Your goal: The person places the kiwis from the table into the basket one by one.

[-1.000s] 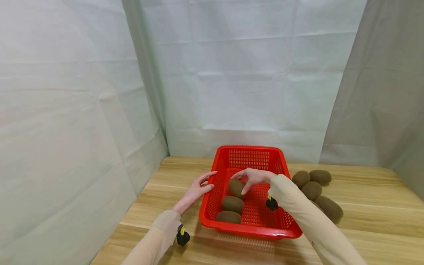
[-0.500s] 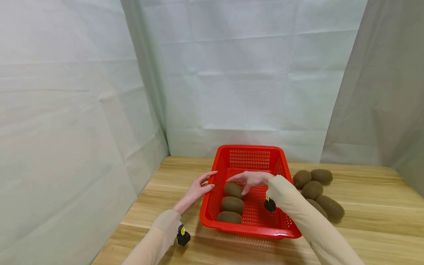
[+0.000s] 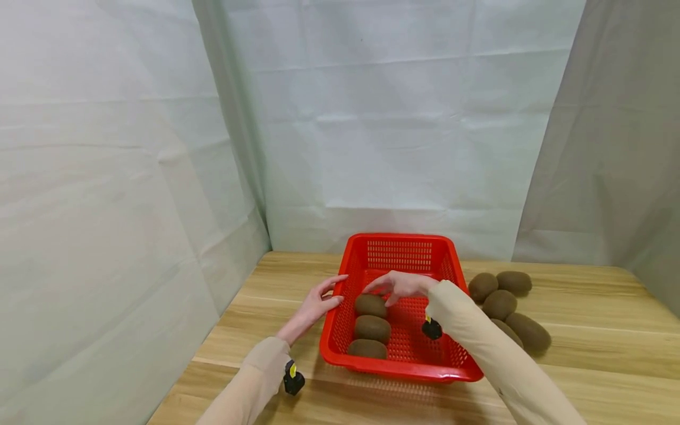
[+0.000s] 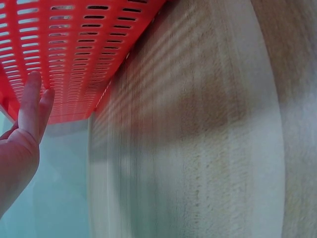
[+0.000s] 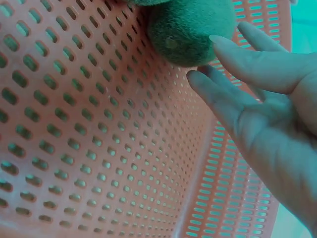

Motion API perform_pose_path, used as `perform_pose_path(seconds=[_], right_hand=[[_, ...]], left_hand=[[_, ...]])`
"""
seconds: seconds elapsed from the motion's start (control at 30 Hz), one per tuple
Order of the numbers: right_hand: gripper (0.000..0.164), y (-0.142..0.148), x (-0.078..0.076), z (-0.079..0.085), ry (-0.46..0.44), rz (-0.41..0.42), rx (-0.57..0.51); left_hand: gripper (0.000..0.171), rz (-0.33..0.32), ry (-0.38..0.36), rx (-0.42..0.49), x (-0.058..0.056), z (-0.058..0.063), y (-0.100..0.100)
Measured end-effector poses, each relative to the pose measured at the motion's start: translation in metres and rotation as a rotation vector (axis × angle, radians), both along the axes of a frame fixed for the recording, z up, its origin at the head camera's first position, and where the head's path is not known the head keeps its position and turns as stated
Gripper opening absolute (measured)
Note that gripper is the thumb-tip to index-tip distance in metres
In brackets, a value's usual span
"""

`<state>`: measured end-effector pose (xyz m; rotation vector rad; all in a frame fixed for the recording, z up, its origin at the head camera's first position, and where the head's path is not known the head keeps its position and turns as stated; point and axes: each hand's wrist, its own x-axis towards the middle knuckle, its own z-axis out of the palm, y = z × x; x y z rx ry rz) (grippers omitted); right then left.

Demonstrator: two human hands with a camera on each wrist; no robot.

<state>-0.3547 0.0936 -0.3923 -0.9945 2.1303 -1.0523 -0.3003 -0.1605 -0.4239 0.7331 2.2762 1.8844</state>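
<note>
Three brown fuzzy kiwifruits lie in a row along the left side of a red plastic basket (image 3: 401,370). My right hand (image 3: 404,284) is inside the basket at the farthest kiwifruit (image 3: 370,306), fingers behind it and thumb at its right end. In the right wrist view the thumb tip of that hand (image 5: 270,106) meets the kiwifruit (image 5: 193,29), and the fingers are loosely extended. My left hand (image 3: 317,302) touches the basket's left side with fingers fairly straight. The left wrist view has this hand (image 4: 27,131) against the slotted outer wall (image 4: 74,54).
Several more kiwifruits (image 3: 499,305) lie on the wooden table (image 3: 595,330) just right of the basket, partly behind the right sleeve. The middle kiwifruit (image 3: 373,329) and nearest kiwifruit (image 3: 367,348) sit close together. White cloth (image 3: 393,147) hangs behind and at both sides.
The farthest kiwifruit has shifted left and turned to lie sideways like the other two. My right hand has moved slightly left and loosened around it. My left hand has stayed still.
</note>
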Motion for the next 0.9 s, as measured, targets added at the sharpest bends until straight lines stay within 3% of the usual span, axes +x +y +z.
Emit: perform_pose_path(seconds=[0.27, 0.43, 0.67, 0.9], right_hand=[[0.047, 0.005, 0.006, 0.017, -0.037, -0.076, 0.014], [0.043, 0.013, 0.009, 0.033, -0.083, -0.119, -0.032], [0.044, 0.032, 0.013, 0.050, -0.056, -0.133, -0.117], [0.046, 0.053, 0.018, 0.070, -0.022, -0.173, -0.194]], left_hand=[[0.047, 0.004, 0.000, 0.021, 0.000, -0.002, -0.002], [0.048, -0.004, -0.009, 0.042, 0.006, 0.006, -0.001], [0.048, -0.009, -0.002, 0.005, 0.016, 0.022, 0.002], [0.049, -0.017, -0.012, 0.017, 0.014, 0.020, -0.001]])
